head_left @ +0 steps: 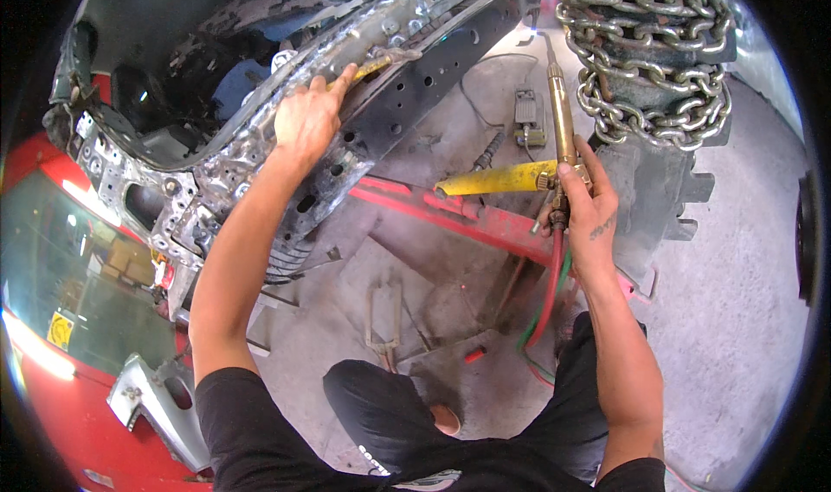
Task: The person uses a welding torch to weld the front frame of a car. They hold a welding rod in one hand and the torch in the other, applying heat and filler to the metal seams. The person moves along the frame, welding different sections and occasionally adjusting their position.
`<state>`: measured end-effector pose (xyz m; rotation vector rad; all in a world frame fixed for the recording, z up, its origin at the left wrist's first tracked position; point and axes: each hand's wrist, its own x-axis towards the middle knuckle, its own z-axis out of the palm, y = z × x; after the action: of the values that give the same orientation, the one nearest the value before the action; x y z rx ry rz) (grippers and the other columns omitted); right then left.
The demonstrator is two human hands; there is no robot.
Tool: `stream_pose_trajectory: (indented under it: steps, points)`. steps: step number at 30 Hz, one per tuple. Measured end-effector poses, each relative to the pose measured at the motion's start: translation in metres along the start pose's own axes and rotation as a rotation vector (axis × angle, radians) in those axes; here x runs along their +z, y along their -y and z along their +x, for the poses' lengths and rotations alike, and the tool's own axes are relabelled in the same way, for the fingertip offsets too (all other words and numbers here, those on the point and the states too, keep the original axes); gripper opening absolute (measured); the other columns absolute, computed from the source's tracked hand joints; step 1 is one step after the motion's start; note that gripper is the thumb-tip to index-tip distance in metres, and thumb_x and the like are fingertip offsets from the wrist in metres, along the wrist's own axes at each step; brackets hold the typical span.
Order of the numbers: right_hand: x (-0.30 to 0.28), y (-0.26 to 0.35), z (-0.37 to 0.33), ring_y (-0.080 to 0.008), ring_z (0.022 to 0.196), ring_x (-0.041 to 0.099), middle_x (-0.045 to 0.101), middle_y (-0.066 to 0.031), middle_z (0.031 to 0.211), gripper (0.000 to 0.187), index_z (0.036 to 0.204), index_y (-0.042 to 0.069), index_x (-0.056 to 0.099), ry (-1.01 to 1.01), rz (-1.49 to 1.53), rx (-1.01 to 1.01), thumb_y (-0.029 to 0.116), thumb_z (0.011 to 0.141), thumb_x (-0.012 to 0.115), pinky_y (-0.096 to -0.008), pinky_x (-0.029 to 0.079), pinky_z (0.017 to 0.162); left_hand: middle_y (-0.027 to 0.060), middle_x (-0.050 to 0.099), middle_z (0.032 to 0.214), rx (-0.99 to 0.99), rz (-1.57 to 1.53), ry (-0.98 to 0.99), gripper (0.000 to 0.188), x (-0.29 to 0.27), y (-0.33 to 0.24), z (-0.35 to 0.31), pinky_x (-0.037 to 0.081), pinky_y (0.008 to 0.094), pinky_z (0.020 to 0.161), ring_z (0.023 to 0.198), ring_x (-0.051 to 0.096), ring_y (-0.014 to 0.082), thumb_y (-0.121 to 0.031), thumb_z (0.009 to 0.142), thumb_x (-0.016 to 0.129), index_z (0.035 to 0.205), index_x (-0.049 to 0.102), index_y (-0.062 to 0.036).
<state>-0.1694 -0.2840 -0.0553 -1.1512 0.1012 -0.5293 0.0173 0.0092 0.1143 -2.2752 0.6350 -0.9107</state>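
Observation:
My left hand (310, 122) rests on the bare-metal car body frame (359, 38). Its index finger lies along a slim yellow-handled tool (372, 67), and the other fingers curl under. The tool's far end touches the seam, its kind unclear. In my right hand (589, 199) is a brass gas torch (563, 115), held upright, its thin tip pointing away from me. A red hose (551, 276) and a green hose (563, 271) hang from the torch's base. My thumb lies by its valve knobs. Some of the right fingers are hidden behind the torch.
Heavy chains (649, 59) wrap a post at the far right. A red beam (485, 219) and a yellow bar (498, 180) cross below my hands. A foot pedal (526, 115) sits on the floor. At left stands a red car (52, 405) with a loose metal panel (160, 410) beside it.

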Motion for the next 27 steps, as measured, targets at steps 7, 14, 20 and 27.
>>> stream_pose_trajectory:
  steps: [7, 14, 20, 27]
  points:
    - [0.006, -0.001, 0.001, -0.0145, 0.049, 0.060, 0.064, -0.0093, 0.084, 0.059, 0.153, -0.002, 0.042, -0.008, 0.048, -0.012, 0.021, 0.102, 0.060, -0.0286, 0.045, 0.043, 0.0124, 0.066, 0.099, 0.010, 0.015, 0.039, 0.083, 0.000, 0.004, -0.001, 0.061, 0.0467, 0.073, 0.088, 0.072, 0.0330, -0.006, 0.082, 0.066, 0.157, 0.042, -0.0340]
    - [0.000, 0.003, 0.000, -0.0142, 0.049, 0.059, 0.065, -0.0090, 0.086, 0.058, 0.153, -0.001, 0.043, -0.018, 0.044, 0.006, 0.020, 0.101, 0.060, -0.0287, 0.045, 0.044, 0.0111, 0.064, 0.098, 0.060, 0.015, -0.042, 0.087, -0.002, -0.001, -0.023, 0.060, 0.0466, 0.072, 0.085, 0.072, 0.0325, -0.006, 0.080, 0.068, 0.158, 0.040, -0.0349]
    - [0.005, 0.000, -0.002, -0.0140, 0.049, 0.060, 0.065, -0.0095, 0.086, 0.056, 0.151, -0.001, 0.045, 0.005, 0.049, -0.012, 0.021, 0.102, 0.059, -0.0289, 0.045, 0.044, 0.0108, 0.064, 0.098, -0.025, 0.078, 0.063, 0.087, 0.001, 0.006, -0.035, 0.059, 0.0453, 0.073, 0.086, 0.071, 0.0317, -0.003, 0.081, 0.065, 0.157, 0.040, -0.0366]
    - [0.000, 0.003, -0.002, -0.0141, 0.050, 0.060, 0.066, -0.0106, 0.088, 0.058, 0.151, -0.002, 0.044, -0.019, 0.017, -0.008, 0.021, 0.101, 0.060, -0.0291, 0.046, 0.044, 0.0098, 0.063, 0.093, 0.060, 0.049, -0.027, 0.090, -0.009, 0.018, -0.050, 0.059, 0.0445, 0.072, 0.083, 0.069, 0.0304, -0.002, 0.077, 0.067, 0.157, 0.042, -0.0340]
